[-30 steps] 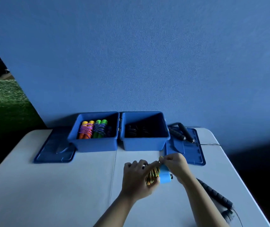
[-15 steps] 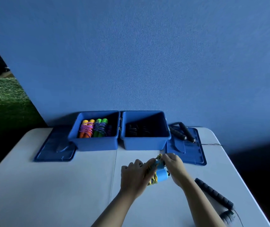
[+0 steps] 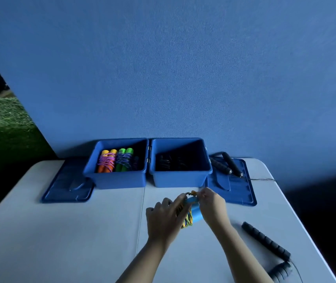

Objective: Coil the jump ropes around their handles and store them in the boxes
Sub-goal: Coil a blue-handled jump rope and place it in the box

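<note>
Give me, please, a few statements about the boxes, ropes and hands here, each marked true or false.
1. Both hands hold the blue-handled rope. True: the left hand grips the bundle and the right hand pinches its cord end.
2. The left box is empty. False: it holds an orange rope and a green rope, both coiled.
3. Black handles lie on the right lid. True.
4. The boxes are closed. False: both stand open, lids flat on the table.

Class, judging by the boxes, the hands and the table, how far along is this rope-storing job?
Done: two coiled ropes lie in the left box. In hand: the left hand grips the blue-handled rope; the right hand pinches its end. Left: black ropes on the right lid and table.
</note>
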Tool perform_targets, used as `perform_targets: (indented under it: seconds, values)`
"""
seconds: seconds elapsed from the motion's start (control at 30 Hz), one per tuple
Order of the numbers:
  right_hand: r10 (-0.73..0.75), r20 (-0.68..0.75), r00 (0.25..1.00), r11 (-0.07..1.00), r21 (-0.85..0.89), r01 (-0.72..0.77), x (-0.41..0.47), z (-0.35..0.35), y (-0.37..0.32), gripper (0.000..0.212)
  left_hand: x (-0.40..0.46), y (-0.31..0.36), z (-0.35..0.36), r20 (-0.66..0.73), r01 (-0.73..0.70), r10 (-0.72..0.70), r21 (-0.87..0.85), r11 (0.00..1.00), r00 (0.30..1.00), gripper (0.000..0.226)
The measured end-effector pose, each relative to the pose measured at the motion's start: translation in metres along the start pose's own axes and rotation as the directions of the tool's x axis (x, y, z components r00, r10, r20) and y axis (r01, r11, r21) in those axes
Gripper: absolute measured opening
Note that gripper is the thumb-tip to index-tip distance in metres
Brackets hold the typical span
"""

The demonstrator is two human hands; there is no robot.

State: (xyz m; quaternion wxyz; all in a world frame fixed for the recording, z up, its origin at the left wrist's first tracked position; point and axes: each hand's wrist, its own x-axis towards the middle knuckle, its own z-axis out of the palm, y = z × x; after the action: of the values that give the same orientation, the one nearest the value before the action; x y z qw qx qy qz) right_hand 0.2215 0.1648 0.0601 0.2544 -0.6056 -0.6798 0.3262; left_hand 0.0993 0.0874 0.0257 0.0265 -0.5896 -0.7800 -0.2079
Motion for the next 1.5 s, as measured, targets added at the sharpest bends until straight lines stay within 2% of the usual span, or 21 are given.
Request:
perform_targets:
  seconds: [0.13, 0.27, 0.37, 0.5, 0.6, 0.9, 1.07, 1.13, 1.23, 1.33, 1.5]
  values:
    - [0.071, -0.036, 0.997, 0.995, 0.068, -0.069, 0.0, 0.003, 0.0, 0.02, 0.001, 0.001, -0.001, -0.036, -0.002, 0.004, 0.052, 0.999, 0.999, 0.046]
    - [0.032, -0.069, 0.997, 0.992, 0.122, -0.024, 0.002, 0.0, 0.002, 0.019, 0.002, -0.002, -0.004, -0.072, 0.019, -0.016, 0.04, 0.999, 0.997, 0.042]
    - [0.037, -0.047, 0.998, 0.971, 0.239, -0.025, 0.002, 0.001, 0.008, 0.018, 0.001, -0.007, -0.003, -0.082, -0.002, 0.003, 0.005, 1.0, 0.997, 0.041]
    - [0.039, -0.017, 0.999, 0.863, 0.505, -0.025, 0.0, 0.001, 0.015, 0.018, 0.001, -0.008, -0.001, -0.113, -0.012, 0.006, -0.052, 0.999, 0.994, 0.038]
    - [0.037, 0.077, 0.996, 0.777, 0.625, -0.077, 0.001, -0.002, 0.015, 0.018, 0.0, -0.01, 0.001, -0.143, -0.008, -0.009, -0.117, 0.993, 0.99, 0.038]
    - [0.023, 0.215, 0.976, 0.753, 0.639, -0.159, 0.004, 0.002, 0.019, 0.015, -0.001, -0.022, 0.001, -0.169, -0.048, -0.003, -0.294, 0.955, 0.986, 0.041]
    - [-0.06, 0.229, 0.971, 0.811, 0.578, -0.086, 0.008, 0.0, 0.017, 0.016, -0.002, -0.018, -0.006, -0.061, 0.085, -0.121, -0.414, 0.907, 0.991, 0.054]
    - [-0.085, 0.234, 0.969, 0.805, 0.589, -0.072, 0.006, 0.0, 0.015, 0.015, -0.003, -0.012, -0.009, 0.006, 0.164, -0.18, -0.449, 0.878, 0.984, 0.059]
    - [-0.127, 0.243, 0.962, 0.77, 0.635, -0.059, 0.001, 0.001, 0.008, 0.013, -0.002, -0.002, -0.017, 0.088, 0.292, -0.287, -0.483, 0.825, 0.954, 0.054]
    - [-0.129, 0.21, 0.969, 0.762, 0.646, -0.039, 0.001, 0.0, 0.001, 0.012, 0.0, 0.001, -0.018, 0.143, 0.31, -0.277, -0.518, 0.797, 0.95, 0.054]
    - [-0.035, 0.259, 0.965, 0.722, 0.674, -0.154, 0.003, -0.005, 0.001, 0.015, -0.001, 0.004, -0.02, 0.18, 0.332, -0.28, -0.545, 0.77, 0.943, 0.059]
